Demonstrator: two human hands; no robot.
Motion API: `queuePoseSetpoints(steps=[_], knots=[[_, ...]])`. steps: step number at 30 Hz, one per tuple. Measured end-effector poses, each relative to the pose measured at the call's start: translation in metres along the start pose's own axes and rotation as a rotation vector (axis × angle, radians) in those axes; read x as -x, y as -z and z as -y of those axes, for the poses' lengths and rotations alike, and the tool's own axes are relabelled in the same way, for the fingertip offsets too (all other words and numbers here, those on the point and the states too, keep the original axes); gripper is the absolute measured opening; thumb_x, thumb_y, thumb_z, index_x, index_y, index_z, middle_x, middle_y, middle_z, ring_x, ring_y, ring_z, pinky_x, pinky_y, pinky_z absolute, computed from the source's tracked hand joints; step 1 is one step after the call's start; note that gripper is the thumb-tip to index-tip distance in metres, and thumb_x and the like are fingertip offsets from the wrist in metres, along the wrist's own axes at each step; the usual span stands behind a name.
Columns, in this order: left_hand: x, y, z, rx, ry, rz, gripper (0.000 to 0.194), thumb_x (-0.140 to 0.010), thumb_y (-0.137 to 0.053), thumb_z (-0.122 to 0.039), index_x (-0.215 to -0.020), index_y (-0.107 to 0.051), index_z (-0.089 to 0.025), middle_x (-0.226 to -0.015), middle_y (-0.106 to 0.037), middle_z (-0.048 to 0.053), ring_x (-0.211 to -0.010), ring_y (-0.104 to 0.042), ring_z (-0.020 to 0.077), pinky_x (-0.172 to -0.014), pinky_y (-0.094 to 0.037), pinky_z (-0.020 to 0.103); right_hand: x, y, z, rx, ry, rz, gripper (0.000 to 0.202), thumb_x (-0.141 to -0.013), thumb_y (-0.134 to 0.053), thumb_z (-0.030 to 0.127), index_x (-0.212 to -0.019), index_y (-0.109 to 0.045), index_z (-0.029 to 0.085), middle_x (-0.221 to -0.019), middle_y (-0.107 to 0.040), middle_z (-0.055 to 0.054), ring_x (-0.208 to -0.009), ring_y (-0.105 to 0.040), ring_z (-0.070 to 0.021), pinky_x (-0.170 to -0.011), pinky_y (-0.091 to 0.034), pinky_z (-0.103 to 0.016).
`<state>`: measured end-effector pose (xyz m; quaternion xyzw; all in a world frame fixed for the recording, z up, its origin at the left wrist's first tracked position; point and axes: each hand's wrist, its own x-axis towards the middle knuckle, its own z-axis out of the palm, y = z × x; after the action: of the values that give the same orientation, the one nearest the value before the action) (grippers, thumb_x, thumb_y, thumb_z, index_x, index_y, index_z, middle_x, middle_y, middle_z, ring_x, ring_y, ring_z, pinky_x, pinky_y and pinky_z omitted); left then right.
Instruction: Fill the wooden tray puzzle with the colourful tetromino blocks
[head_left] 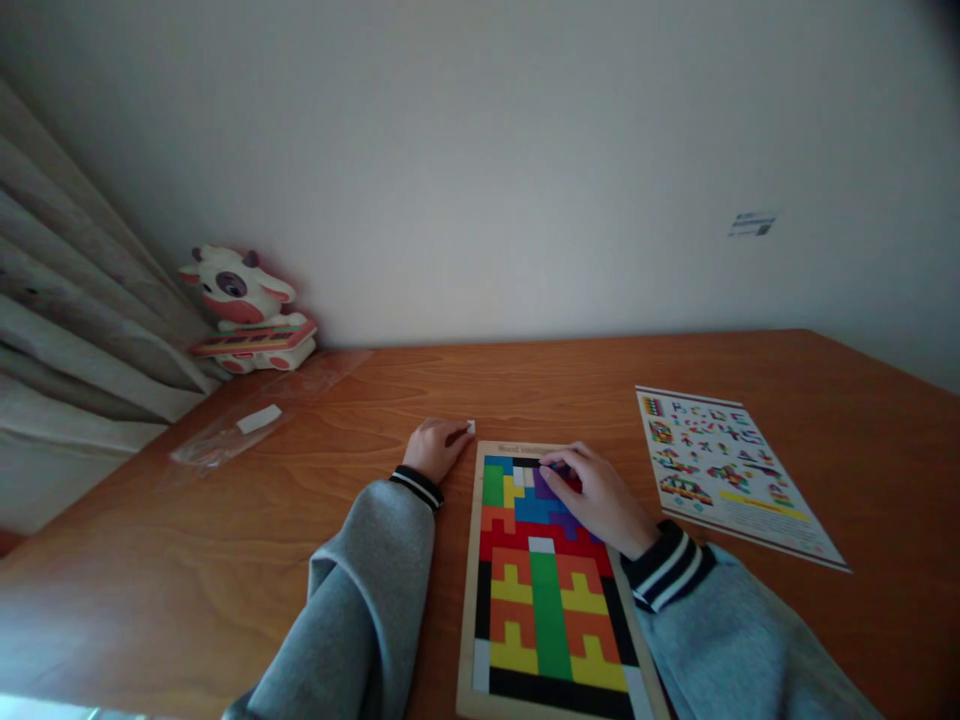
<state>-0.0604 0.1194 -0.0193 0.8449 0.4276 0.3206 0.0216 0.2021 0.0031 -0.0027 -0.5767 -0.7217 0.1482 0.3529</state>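
White piece point(471, 427) pinched in left hand point(435, 447), just beside puzzle board point(469, 620); right hand point(600, 492) over board, grip unclear.

Board point(466, 690) lies flat, lower centre of frame, pale wood, mostly filled with blocks point(551, 610): red, green, yellow, orange, blue, purple, black, white. White piece point(471, 427) is off-board, mid-frame, just outside upper-left corner.

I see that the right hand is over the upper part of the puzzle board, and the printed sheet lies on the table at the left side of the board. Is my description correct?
Not entirely: the printed sheet lies on the right side of the puzzle board, as the head view shows. The right hand is indeed over the board's upper part.
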Motion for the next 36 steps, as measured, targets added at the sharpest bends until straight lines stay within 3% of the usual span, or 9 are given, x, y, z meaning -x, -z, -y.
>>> queuePoseSetpoints(steps=[5,10,15,17,20,24,29,33,36], knots=[[-0.008,-0.008,-0.001,0.013,-0.013,0.006,0.023,-0.088,-0.066,-0.035,-0.105,-0.073,-0.022,-0.104,-0.075,0.006,-0.095,-0.067,0.0228,-0.089,-0.054,0.038,0.000,0.000,0.000,0.002,-0.008,0.010,0.019,-0.094,-0.053,0.033,-0.099,-0.068,0.023,-0.096,-0.065,-0.007,-0.091,-0.064,-0.0223,-0.085,-0.051,-0.041],[-0.015,-0.010,0.002,0.051,0.015,0.017,0.019,-0.086,-0.070,-0.034,-0.099,-0.074,-0.021,-0.092,-0.077,0.004,-0.086,-0.069,0.0213,-0.083,-0.056,0.036,-0.001,-0.001,-0.001,0.001,-0.015,0.014,0.019,-0.093,-0.053,0.033,-0.099,-0.068,0.022,-0.096,-0.065,-0.007,-0.092,-0.064,-0.0227,-0.086,-0.051,-0.042],[-0.010,-0.001,-0.020,0.190,0.006,-0.025,0.027,-0.084,-0.072,-0.041,-0.101,-0.072,-0.021,-0.096,-0.076,0.004,-0.091,-0.069,0.0194,-0.084,-0.056,0.034,-0.001,-0.003,-0.004,-0.003,-0.010,0.001,0.018,-0.093,-0.053,0.033,-0.098,-0.068,0.023,-0.095,-0.066,-0.007,-0.089,-0.064,-0.0220,-0.084,-0.052,-0.041],[-0.007,0.000,-0.038,0.318,-0.076,-0.003,0.027,-0.084,-0.072,-0.044,-0.097,-0.072,-0.022,-0.097,-0.076,0.004,-0.092,-0.069,0.0192,-0.086,-0.056,0.034,-0.001,-0.004,-0.006,0.001,-0.008,0.000,0.018,-0.093,-0.054,0.034,-0.098,-0.068,0.023,-0.095,-0.066,-0.007,-0.089,-0.064,-0.0223,-0.083,-0.052,-0.040],[-0.003,-0.004,-0.060,0.417,-0.306,0.148,0.025,-0.085,-0.070,-0.046,-0.092,-0.074,-0.022,-0.095,-0.076,0.003,-0.090,-0.070,0.0175,-0.089,-0.054,0.033,-0.001,-0.005,-0.008,-0.005,-0.006,0.002,0.018,-0.093,-0.054,0.033,-0.099,-0.067,0.022,-0.096,-0.065,-0.007,-0.091,-0.064,-0.0228,-0.083,-0.052,-0.040],[0.001,-0.010,-0.070,0.334,-0.536,0.220,0.023,-0.092,-0.063,-0.041,-0.089,-0.077,-0.023,-0.096,-0.077,0.003,-0.092,-0.068,0.0181,-0.089,-0.054,0.034,-0.001,-0.004,-0.008,-0.012,-0.004,0.017,0.018,-0.094,-0.054,0.033,-0.100,-0.066,0.021,-0.096,-0.065,-0.007,-0.092,-0.064,-0.0230,-0.085,-0.052,-0.040],[0.003,-0.004,-0.069,0.178,-0.537,0.161,0.024,-0.094,-0.057,-0.037,-0.097,-0.078,-0.025,-0.116,-0.072,0.005,-0.104,-0.062,0.0241,-0.091,-0.054,0.042,-0.001,-0.001,-0.004,-0.010,0.017,0.023,0.017,-0.094,-0.053,0.030,-0.100,-0.067,0.021,-0.097,-0.065,-0.007,-0.094,-0.064,-0.0230,-0.086,-0.051,-0.040],[0.003,-0.001,-0.071,0.244,-0.493,0.193,0.024,-0.095,-0.055,-0.035,-0.100,-0.076,-0.024,-0.114,-0.072,0.007,-0.103,-0.062,0.0221,-0.092,-0.053,0.040,-0.001,-0.001,-0.003,-0.017,0.019,0.022,0.017,-0.094,-0.053,0.030,-0.099,-0.067,0.021,-0.096,-0.065,-0.007,-0.093,-0.064,-0.0227,-0.085,-0.051,-0.040],[0.002,-0.002,-0.071,0.274,-0.388,0.180,0.028,-0.095,-0.054,-0.033,-0.114,-0.070,-0.021,-0.115,-0.071,0.009,-0.106,-0.062,0.0221,-0.095,-0.051,0.040,-0.002,0.000,-0.005,-0.043,0.027,0.013,0.017,-0.094,-0.053,0.030,-0.100,-0.066,0.022,-0.097,-0.065,-0.007,-0.093,-0.064,-0.0220,-0.085,-0.051,-0.039]])
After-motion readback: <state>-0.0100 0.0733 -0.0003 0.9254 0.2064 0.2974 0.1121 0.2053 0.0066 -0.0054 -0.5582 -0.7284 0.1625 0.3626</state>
